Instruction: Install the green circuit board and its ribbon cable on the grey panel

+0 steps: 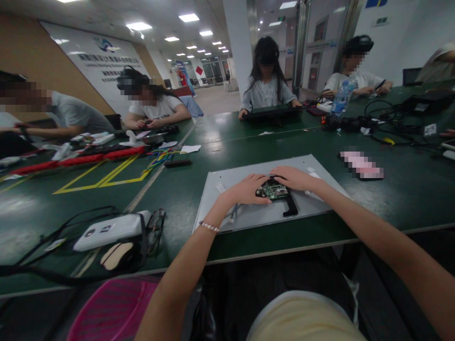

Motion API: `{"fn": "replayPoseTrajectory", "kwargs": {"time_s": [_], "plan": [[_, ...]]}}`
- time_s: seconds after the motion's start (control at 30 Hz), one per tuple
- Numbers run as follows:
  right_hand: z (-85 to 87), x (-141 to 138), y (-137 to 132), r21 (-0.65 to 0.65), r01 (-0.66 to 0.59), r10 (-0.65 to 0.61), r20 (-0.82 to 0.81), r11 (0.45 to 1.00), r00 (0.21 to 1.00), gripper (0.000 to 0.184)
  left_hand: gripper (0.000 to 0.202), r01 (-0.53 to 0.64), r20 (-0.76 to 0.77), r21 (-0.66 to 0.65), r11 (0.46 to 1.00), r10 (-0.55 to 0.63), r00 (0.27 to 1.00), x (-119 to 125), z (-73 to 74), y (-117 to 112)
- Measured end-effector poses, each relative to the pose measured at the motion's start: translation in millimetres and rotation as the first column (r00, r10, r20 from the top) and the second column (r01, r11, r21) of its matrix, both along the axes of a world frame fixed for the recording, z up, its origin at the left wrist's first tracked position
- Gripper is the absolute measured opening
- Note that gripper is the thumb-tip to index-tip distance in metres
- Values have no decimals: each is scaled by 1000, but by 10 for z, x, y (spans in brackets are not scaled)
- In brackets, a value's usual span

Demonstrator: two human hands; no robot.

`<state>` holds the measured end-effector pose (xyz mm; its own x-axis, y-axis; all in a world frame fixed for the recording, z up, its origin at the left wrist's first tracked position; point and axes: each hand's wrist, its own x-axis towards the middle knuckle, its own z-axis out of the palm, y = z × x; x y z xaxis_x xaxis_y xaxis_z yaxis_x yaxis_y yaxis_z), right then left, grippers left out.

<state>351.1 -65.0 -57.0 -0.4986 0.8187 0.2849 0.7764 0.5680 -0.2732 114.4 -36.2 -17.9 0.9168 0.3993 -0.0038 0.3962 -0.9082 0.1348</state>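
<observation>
A green circuit board (pixel 277 190) in a black frame lies on a flat grey panel (pixel 245 166), and a black bracket arm (pixel 292 207) juts from it toward me. My left hand (pixel 247 190) grips the board's left side, thumb along the near edge and fingers over the far corner. From the right, my right hand (pixel 296 178) reaches over the far edge, its fingers curled onto the frame; its fingertips are partly hidden. Thin loose wires (pixel 232 214) lie on the panel beside my left wrist.
A pink phone (pixel 361 165) lies right of the panel. At left are a white device (pixel 113 231), a mouse (pixel 117 255) and cables. A black bar (pixel 177 163) and coloured wires (pixel 156 158) lie farther off. Several people sit around the green table (pixel 213 137); a bottle (pixel 341 98) stands at back right.
</observation>
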Motion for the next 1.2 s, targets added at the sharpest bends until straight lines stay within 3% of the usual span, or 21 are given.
{"fn": "replayPoseTrajectory", "kwargs": {"time_s": [0.27,0.67,0.87,0.97,1.07,1.2], "plan": [[115,-103,17,-33,143,-140,62,989,988,33,85,3,3,-3,1000,-3,1000,-7,-22,18],[209,-206,8,53,252,-256,77,966,964,27,84,-12,1,-13,1000,12,1000,-4,-25,22],[363,88,18,221,360,-361,-33,907,932,33,83,-10,-5,-16,1000,9,1000,3,13,-11],[344,307,48,245,432,-446,5,868,895,34,84,-18,-3,-22,1000,18,1000,-2,14,-14],[241,499,90,190,512,-535,89,837,840,34,85,-22,-5,-25,999,22,1000,-6,10,-10],[127,669,131,8,576,-565,205,817,799,34,85,-26,-22,-32,999,25,999,-7,19,-11]]}}
